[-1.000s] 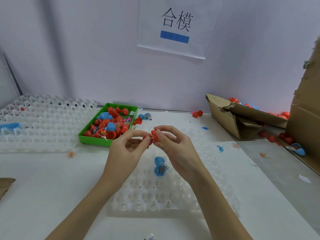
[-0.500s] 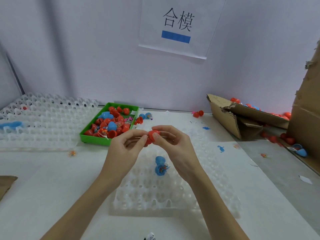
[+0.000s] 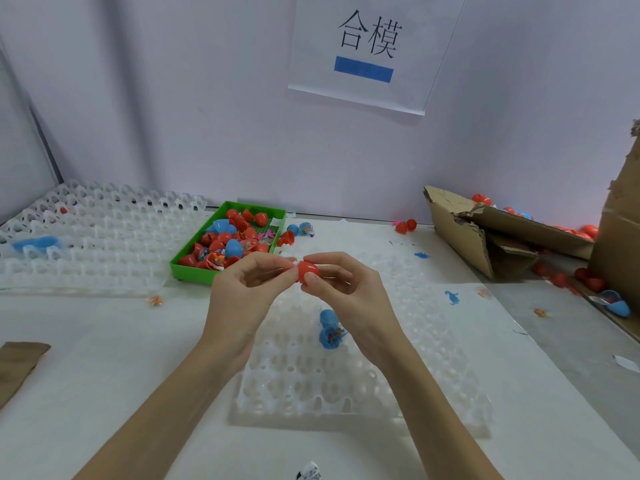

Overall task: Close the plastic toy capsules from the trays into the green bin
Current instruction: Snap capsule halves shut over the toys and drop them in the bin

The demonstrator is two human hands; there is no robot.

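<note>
Both hands, left (image 3: 246, 289) and right (image 3: 346, 292), pinch the red capsule (image 3: 307, 270); she should press its halves squarely together, then drop it in the bin (image 3: 194, 271) left of the grip.

A pale lilac wall (image 3: 173, 116) closed off the back of the workspace, meeting a second wall panel (image 3: 17, 133) at a corner on the left. A white paper sign (image 3: 374, 53) hung on the back wall, printed with two black characters above a solid blue bar. Below stood a bench (image 3: 86, 358) with a white top, evenly and softly lit. Along the right side the bench surface turned a duller grey (image 3: 571, 341). Torn brown cardboard (image 3: 485, 233) lay against the wall on the right, and a taller cardboard sheet (image 3: 620, 220) rose at the right edge. A brown scrap (image 3: 17, 365) lay at the left edge.
</note>
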